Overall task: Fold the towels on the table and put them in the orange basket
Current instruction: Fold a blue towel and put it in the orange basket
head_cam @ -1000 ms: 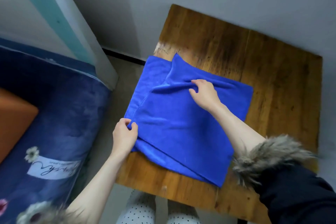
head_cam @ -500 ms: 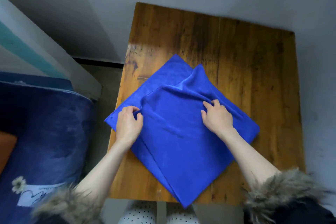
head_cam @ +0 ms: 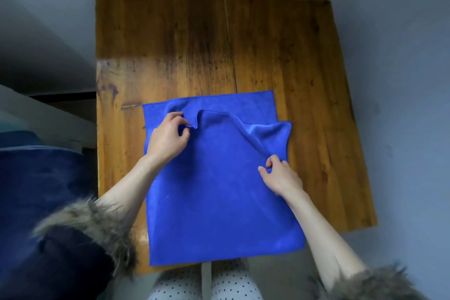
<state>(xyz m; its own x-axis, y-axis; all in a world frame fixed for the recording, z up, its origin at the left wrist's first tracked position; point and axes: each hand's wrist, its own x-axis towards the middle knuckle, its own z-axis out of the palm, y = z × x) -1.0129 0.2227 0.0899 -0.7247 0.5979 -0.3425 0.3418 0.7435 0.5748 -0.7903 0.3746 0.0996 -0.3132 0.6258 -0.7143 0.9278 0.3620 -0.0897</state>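
- The wooden table [head_cam: 280, 56] fills the middle of the view, its far half bare, with grey wall behind it and to the right.
- A dark blue cushioned seat [head_cam: 36, 190] sits off the table's left edge, low in the view.
- The blue towel [head_cam: 219, 202] lies on the near half of the table, folded over on itself; its near edge reaches the table's near edge, and its far part is rumpled, with the lower layer showing beyond the upper one.
- Fur-trimmed dark sleeves [head_cam: 97, 226] cover both arms near the bottom corners, forearms bare.
- The left hand [head_cam: 168, 139] rests on the towel's far-left part, thumb and fingertips pinching a raised fold of the upper layer.
- The right hand [head_cam: 280, 175] sits at the towel's right edge, nearer than the left hand, fingers curled and gripping a crease that runs up toward the far-right corner.
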